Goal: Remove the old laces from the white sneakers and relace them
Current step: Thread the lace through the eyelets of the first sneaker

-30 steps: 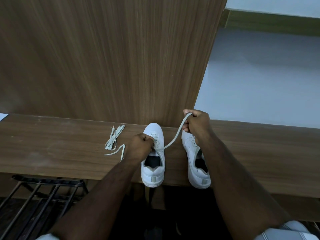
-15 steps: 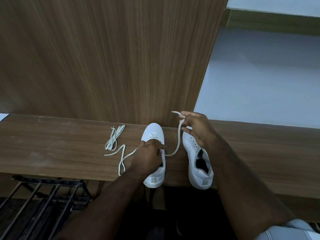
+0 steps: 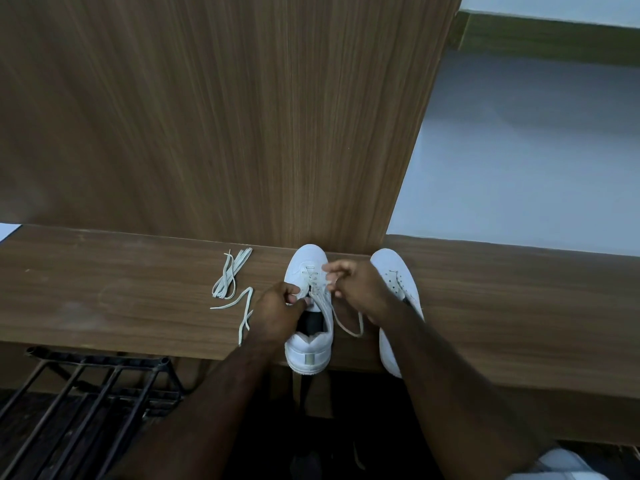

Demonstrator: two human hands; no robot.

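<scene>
The left sneaker [image 3: 309, 308] lay toe-away between my hands, my right hand [image 3: 356, 287] pinching the lace [image 3: 346, 327] nearest its eyelets, my left hand [image 3: 277, 311] gripping the tongue side.

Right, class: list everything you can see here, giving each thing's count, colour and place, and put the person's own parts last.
sneakers: two, white, side by side on the bench, toes to the panel; the right one partly behind the right arm
lace: one, off-white, in the left sneaker
loose lace: one bundle, off-white, on the bench, left of the sneakers
bench: one, brown wood
panel: one, brown wood, behind the bench
rack: one, black metal, below left
left hand: on the left sneaker
right hand: pinching the lace
</scene>
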